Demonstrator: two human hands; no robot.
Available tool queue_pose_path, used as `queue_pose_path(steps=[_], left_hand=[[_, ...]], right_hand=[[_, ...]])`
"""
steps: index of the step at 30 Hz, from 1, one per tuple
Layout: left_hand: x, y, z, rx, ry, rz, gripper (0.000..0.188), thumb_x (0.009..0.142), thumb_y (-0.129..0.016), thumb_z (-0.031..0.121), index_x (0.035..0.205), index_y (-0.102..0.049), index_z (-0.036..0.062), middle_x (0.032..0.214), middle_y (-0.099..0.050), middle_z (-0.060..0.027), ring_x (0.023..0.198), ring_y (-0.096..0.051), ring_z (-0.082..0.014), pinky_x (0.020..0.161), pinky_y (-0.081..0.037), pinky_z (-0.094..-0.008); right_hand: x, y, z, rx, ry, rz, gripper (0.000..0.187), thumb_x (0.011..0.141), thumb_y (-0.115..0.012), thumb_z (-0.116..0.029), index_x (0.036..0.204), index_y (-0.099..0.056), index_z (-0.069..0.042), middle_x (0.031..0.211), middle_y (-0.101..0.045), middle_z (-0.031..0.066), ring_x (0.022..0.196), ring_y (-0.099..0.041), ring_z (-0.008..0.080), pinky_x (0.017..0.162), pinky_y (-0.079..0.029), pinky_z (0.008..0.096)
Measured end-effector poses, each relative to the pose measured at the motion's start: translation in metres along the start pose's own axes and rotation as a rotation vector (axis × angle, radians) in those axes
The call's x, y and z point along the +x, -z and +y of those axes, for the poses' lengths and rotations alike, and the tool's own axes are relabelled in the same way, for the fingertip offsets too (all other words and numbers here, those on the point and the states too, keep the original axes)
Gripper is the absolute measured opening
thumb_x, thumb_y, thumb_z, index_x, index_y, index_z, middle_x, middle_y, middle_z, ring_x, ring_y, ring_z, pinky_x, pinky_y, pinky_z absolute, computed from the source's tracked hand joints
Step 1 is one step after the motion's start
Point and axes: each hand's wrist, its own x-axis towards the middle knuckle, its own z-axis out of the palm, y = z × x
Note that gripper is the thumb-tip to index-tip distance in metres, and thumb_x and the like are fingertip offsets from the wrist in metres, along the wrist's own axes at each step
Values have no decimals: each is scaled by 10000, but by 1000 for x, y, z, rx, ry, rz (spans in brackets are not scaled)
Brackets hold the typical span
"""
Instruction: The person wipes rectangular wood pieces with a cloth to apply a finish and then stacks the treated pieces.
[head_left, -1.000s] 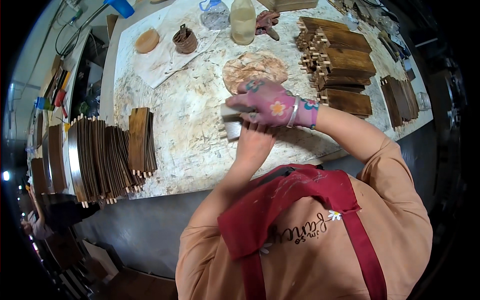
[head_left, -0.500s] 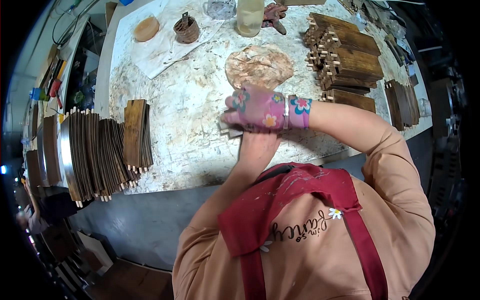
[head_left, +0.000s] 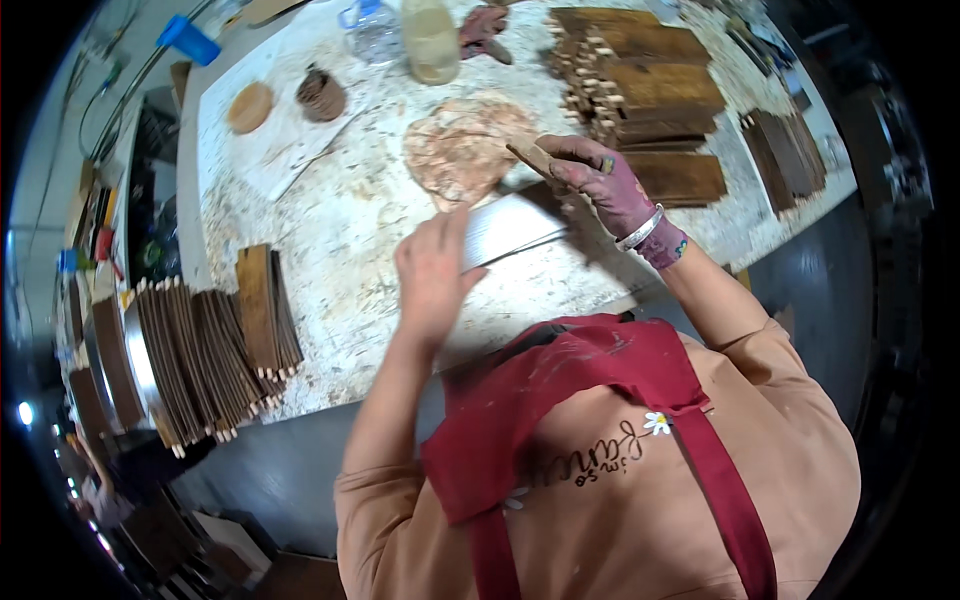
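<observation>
The bare left hand [head_left: 435,275] has its fingers at the left end of a glossy slat [head_left: 512,228], thumb set apart along the near edge; whether it grips or only steadies the piece, I cannot tell. The gloved right hand [head_left: 615,195], thumb and fingers pressed together, pinches a thin brown pad [head_left: 528,155] above the slat's far right part. The slat lies on the stained white worktable [head_left: 345,290] in front of the person, its face bright silvery with fine lengthwise lines, darker brown toward the right hand; glare hides its true colour.

Just beyond it, a crumpled, brown-stained cloth [head_left: 465,145] takes up the space ahead. Past that stand a bottle of yellowish liquid [head_left: 432,45], a clear jug [head_left: 372,32] with a blue handle, and a stained glove [head_left: 485,32]. A brown-crusted pot [head_left: 322,95] and an amber disc [head_left: 250,107] sit on a white sheet [head_left: 285,150]. Dark boards with pale dowel ends are piled at right [head_left: 665,90], and a row of upright boards [head_left: 190,355] lines the left edge. Dark script lettering [head_left: 603,458] runs upside down across the tan shirt, beside the maroon apron [head_left: 580,390].
</observation>
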Motion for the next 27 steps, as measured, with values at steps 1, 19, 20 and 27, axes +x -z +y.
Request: queue_pose_path(steps=[1, 19, 20, 27], left_hand=[[2, 5, -5, 3, -29, -23, 844, 696, -825, 234, 1432, -433, 100, 1285, -526, -156, 1206, -489, -315, 1023, -349, -460], [47, 27, -20, 37, -85, -163, 657, 847, -708, 318, 1325, -487, -74, 1147, -601, -254, 1039, -587, -414, 907, -480, -440], [43, 17, -16, 9, -88, -115, 689, 817, -737, 302, 1334, -477, -70, 1173, -590, -252, 1050, -583, -411, 916, -476, -441], [14, 5, 7, -82, -129, -14, 689, 736, -791, 175, 1323, -498, -35, 1328, -526, -227, 1185, -518, -401, 1012, -419, -452]], right_hand=[[-7, 5, -3, -3, 11, 20, 518, 886, -687, -354, 1260, -606, -5, 1104, -635, 42, 908, -580, 101, 804, -483, 266], [-49, 26, -1, 287, -28, 185, 493, 858, -739, -277, 1231, -586, 7, 1166, -598, 108, 1031, -588, 162, 889, -519, 286], [-46, 26, -1, 306, -63, 198, 489, 854, -745, -266, 1226, -588, 10, 1161, -596, 110, 1018, -593, 160, 875, -523, 278], [-29, 12, 6, -280, -39, 201, 574, 886, -682, -434, 1247, -595, 4, 1245, -618, 110, 1146, -581, 213, 996, -439, 341]])
